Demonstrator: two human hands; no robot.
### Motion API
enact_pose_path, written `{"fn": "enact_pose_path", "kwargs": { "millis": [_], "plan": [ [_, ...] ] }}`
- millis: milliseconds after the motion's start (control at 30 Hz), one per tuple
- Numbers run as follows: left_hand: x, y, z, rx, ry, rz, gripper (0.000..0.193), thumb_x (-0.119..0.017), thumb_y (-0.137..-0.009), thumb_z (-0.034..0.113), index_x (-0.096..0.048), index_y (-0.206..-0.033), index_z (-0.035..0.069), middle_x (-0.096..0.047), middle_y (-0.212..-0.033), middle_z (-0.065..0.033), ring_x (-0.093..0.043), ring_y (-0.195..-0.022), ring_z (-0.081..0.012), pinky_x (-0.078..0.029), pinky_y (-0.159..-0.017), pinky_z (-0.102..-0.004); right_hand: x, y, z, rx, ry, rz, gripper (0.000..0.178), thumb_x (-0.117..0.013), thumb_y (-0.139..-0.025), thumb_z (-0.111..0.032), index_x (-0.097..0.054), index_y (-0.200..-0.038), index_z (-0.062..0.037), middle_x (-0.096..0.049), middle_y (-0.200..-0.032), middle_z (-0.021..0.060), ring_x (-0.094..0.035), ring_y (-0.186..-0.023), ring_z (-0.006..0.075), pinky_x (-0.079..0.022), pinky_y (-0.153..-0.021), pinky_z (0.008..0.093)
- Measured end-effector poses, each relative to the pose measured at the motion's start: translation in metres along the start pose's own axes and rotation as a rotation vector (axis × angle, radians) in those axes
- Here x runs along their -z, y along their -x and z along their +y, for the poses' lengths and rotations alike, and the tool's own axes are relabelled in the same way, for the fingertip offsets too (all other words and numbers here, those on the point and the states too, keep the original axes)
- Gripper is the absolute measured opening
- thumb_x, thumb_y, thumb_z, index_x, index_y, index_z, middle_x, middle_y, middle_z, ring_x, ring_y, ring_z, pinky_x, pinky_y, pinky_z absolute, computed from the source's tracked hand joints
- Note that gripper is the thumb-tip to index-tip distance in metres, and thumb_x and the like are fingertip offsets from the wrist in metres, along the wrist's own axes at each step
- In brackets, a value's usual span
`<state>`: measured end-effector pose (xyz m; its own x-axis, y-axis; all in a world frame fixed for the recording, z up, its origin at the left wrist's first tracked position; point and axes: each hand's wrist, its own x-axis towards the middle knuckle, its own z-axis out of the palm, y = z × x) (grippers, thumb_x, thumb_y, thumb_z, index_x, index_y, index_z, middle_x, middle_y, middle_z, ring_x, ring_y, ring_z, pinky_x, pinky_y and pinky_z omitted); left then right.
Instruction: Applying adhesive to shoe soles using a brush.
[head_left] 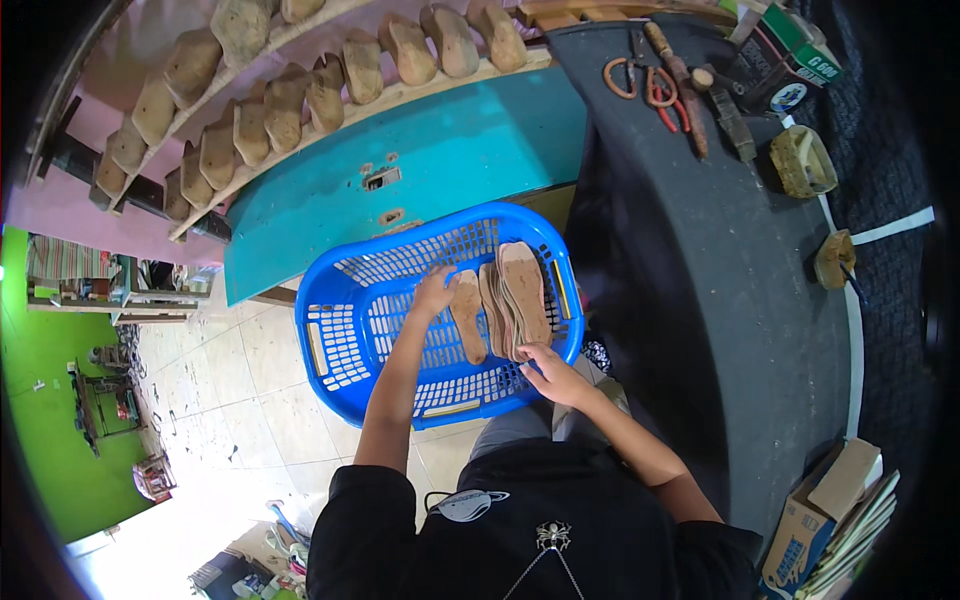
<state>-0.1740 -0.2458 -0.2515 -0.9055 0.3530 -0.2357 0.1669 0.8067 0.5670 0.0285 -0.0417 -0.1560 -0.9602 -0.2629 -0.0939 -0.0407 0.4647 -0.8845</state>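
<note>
In front of me is a blue plastic basket (345,262) with slotted walls. Inside it, on the right, lies a stack of brown foot-shaped shoe insoles (522,290), slightly fanned out. A single insole (466,318) lies apart on the stack's left, tilted a little. My left hand (435,291) is at this insole's upper left edge, fingers apart, fingertips close to or touching it. At the near end of the stack, my right hand (552,375) has its fingertips against the insoles, thumb spread from the fingers.
Wooden shoe lasts (405,50) line shelves above a teal panel (450,130). On the dark table (660,200) at right lie scissors (640,80), red-handled pliers (670,112), a stone-like tub (803,162) and a can (785,65). A cardboard box (820,510) stands at lower right.
</note>
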Motion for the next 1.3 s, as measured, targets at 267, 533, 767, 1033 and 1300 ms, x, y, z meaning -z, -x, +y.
{"fn": "enact_pose_path", "kwargs": {
  "millis": [267, 533, 767, 1033, 1300],
  "plan": [
    [0.087, 0.034, 0.180, -0.666, 0.131, 0.166, 0.026, -0.050, -0.078, 0.018, -0.053, -0.101, 0.008, -0.053, -0.102, -0.0100, -0.049, -0.097, -0.0271, -0.036, -0.082, -0.0369, 0.070, 0.028, -0.063, -0.013, 0.032, 0.394, 0.028, -0.046, -0.081, -0.006, -0.044, -0.108, -0.0021, -0.045, -0.106, 0.0116, -0.048, -0.093, 0.0209, -0.040, -0.079, 0.0284],
    [0.077, 0.086, 0.379, -1.130, 0.241, -0.011, 0.024, -0.053, -0.076, 0.015, -0.054, -0.099, 0.006, -0.055, -0.098, -0.0089, -0.050, -0.093, -0.0233, -0.033, -0.083, -0.0355, 0.153, 0.142, -0.122, -0.101, -0.006, 1.133, 0.026, -0.043, -0.078, 0.000, -0.049, -0.103, -0.0027, -0.047, -0.108, 0.0101, -0.049, -0.094, 0.0190, -0.041, -0.076, 0.0265],
    [0.029, 0.181, 0.519, -1.503, 0.329, -0.239, 0.027, -0.056, -0.074, 0.015, -0.053, -0.100, 0.008, -0.055, -0.099, -0.0071, -0.049, -0.097, -0.0219, -0.031, -0.085, -0.0340, 0.167, 0.282, -0.159, -0.176, 0.204, 1.580, 0.022, -0.044, -0.077, 0.000, -0.054, -0.096, -0.0024, -0.049, -0.107, 0.0103, -0.049, -0.097, 0.0191, -0.040, -0.076, 0.0261],
    [-0.038, 0.313, 0.637, -1.913, 0.439, -0.508, 0.026, -0.056, -0.075, 0.016, -0.053, -0.099, 0.008, -0.055, -0.097, -0.0072, -0.050, -0.095, -0.0232, -0.035, -0.081, -0.0336, 0.155, 0.445, -0.176, -0.286, 0.501, 2.095, 0.014, -0.047, -0.081, -0.005, -0.054, -0.092, -0.0010, -0.052, -0.100, 0.0085, -0.050, -0.092, 0.0153, -0.040, -0.073, 0.0232],
    [-0.093, 0.416, 0.704, -1.989, 0.491, -0.775, 0.032, -0.055, -0.075, 0.014, -0.049, -0.105, 0.002, -0.055, -0.097, -0.0117, -0.050, -0.092, -0.0265, -0.038, -0.081, -0.0337, 0.159, 0.586, -0.170, -0.441, 0.624, 2.473, 0.020, -0.049, -0.082, -0.010, -0.050, -0.098, 0.0004, -0.051, -0.089, 0.0047, -0.051, -0.079, 0.0118, -0.041, -0.068, 0.0230]
  ]
}}
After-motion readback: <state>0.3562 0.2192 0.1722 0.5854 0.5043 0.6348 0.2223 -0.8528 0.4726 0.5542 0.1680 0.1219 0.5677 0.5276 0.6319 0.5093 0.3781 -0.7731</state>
